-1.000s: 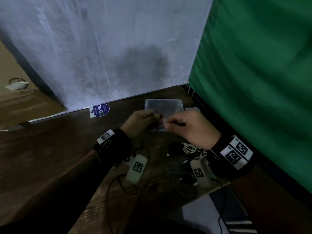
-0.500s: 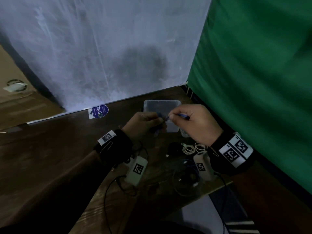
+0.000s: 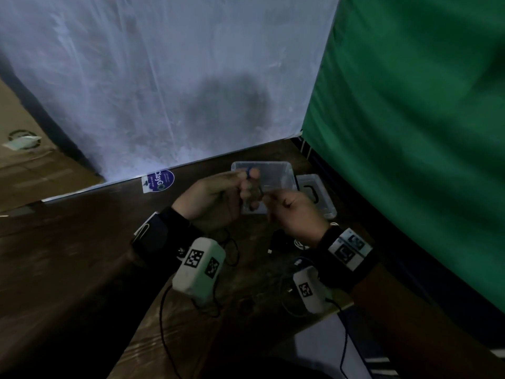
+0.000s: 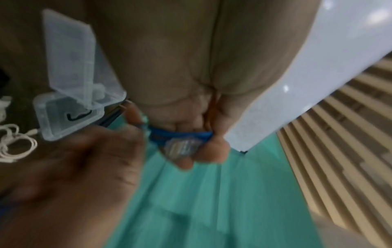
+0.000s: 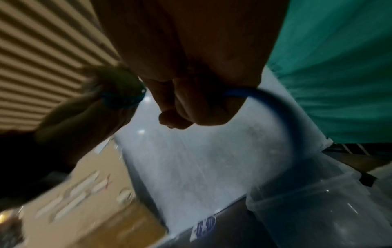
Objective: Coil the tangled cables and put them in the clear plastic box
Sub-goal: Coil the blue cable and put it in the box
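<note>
A blue cable (image 4: 180,135) is bunched in loops between the fingertips of my left hand (image 3: 218,198), along with its clear-tipped plug (image 4: 180,148). My right hand (image 3: 292,212) grips the free length of the blue cable (image 5: 275,104), which arcs away from its fist. Both hands hover close together above the table, just in front of the clear plastic box (image 3: 325,203). The box holds a black cable (image 3: 311,192); its clear lid (image 3: 276,170) lies beside it, partly behind my hands. In the left wrist view the box (image 4: 48,130) is at the left.
A white cable (image 4: 15,142) lies tangled on the dark wooden table (image 3: 82,242) near the box, with a black cable (image 3: 281,239) beside it under my right wrist. A white sheet (image 3: 164,77) hangs behind, a green curtain (image 3: 410,132) on the right. A blue sticker (image 3: 159,180) lies by the sheet.
My left hand has lifted and turned, raising the blue loops to the box. My right hand has dropped from above the left fingertips to just right of them, still holding the cable.
</note>
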